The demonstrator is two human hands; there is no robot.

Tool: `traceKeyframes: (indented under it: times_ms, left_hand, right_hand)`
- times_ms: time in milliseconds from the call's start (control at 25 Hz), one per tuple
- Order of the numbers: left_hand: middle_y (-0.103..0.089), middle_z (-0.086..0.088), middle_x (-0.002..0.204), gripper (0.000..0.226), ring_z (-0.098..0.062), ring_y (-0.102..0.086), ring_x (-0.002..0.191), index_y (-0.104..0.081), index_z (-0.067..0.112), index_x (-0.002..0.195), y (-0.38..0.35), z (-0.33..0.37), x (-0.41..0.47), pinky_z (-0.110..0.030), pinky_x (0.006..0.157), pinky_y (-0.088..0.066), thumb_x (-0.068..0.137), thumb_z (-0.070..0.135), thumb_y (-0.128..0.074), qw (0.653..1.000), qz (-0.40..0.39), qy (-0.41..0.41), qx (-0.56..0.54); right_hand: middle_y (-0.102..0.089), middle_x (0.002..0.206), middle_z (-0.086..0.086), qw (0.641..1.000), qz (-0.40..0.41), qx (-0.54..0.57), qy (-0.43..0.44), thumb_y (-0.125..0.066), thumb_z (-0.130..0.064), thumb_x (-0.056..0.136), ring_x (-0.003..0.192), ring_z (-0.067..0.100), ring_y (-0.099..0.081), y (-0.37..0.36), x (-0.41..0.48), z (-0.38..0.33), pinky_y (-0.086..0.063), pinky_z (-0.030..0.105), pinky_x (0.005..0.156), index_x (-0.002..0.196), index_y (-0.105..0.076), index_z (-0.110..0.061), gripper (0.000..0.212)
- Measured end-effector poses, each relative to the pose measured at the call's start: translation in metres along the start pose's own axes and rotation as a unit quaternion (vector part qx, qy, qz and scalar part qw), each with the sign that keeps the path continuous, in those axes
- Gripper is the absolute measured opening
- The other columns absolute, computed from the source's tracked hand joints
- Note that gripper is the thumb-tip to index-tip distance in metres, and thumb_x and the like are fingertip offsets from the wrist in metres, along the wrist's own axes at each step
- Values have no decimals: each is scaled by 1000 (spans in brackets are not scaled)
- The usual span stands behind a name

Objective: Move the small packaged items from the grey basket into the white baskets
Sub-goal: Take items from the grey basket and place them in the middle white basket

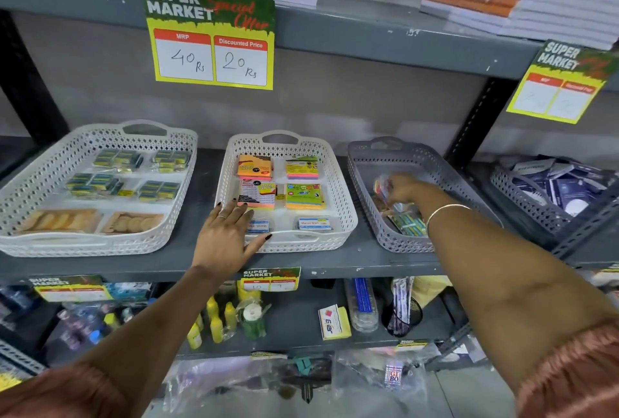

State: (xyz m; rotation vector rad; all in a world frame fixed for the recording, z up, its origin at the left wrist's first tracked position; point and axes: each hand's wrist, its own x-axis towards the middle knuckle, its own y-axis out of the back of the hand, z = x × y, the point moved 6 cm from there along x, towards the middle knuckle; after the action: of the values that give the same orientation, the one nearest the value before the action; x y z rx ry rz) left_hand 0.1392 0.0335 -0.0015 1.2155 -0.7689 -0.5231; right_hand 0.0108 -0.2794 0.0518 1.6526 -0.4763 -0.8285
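Observation:
The grey basket (368, 179) stands right of centre on the middle shelf, with a few small packets (407, 221) left at its near end. My right hand (403, 188) is inside it, fingers closed on a small clear packet (383, 187) that is blurred. Beside it the middle white basket (338, 179) holds sticky-note packs in rows and two small labelled packets at the front. My left hand (229, 233) lies flat and spread on that basket's front left corner, holding nothing. The left white basket (43, 169) holds small blue-yellow packs and tan packets.
A dark basket (522, 196) of packaged goods sits at the far right, next to a slanted metal upright. Price signs hang from the shelf above. The lower shelf carries bottles, boxes and bagged goods.

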Motion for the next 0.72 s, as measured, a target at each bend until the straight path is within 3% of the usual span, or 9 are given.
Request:
traceKeyframes:
  times_ms: [120,200,280,400,520,720]
  left_hand:
    - [-66,-18,115,91,-33,-56,115,-65,2,107,1,-1,-1,-49,98,-42,87,66,-3,1000,1,3,-1]
    - [-66,-17,115,91,-33,-56,115,-65,3,107,1,0,-1,-49,99,-41,87,66,-2,1000,-3,1,2]
    - [-65,-17,116,91,-33,-55,115,-65,3,108,1,-1,-1,-50,99,-41,87,66,-2,1000,1,2,3]
    - [-64,-17,118,91,-33,-55,116,-64,4,109,0,-2,0,-49,100,-41,87,66,-2,1000,4,2,-1]
    - [-64,-17,118,90,-33,-55,116,-64,4,109,-1,-2,0,-49,99,-41,87,66,-2,1000,7,1,-5]
    - [-64,-18,118,92,-34,-54,117,-64,2,109,-2,-2,0,-49,99,-40,87,66,0,1000,10,-4,-6]
  right_hand:
    - [-65,110,11,993,70,63,66,-67,-18,81,102,25,-62,21,2,-39,-48,33,92,101,-60,-13,22]
    - [-64,108,11,988,67,74,117,-60,-23,87,101,25,-61,21,-7,-74,-49,35,91,101,-57,-14,16]
    - [-60,113,12,986,19,36,162,-55,-28,92,98,22,-55,3,-19,-107,-45,31,85,117,-55,-8,32]
    - [-52,136,14,980,-58,-53,180,-58,-32,90,120,30,-53,-37,-24,-135,-45,36,101,134,-47,-4,53]
    - [-54,135,14,975,-72,-124,171,-64,-26,83,121,32,-53,-57,-17,-137,-47,40,102,133,-49,-8,55]
    - [-50,139,14,971,-71,-142,177,-64,-25,83,127,31,-47,-65,-15,-139,-45,42,104,136,-47,-11,57]
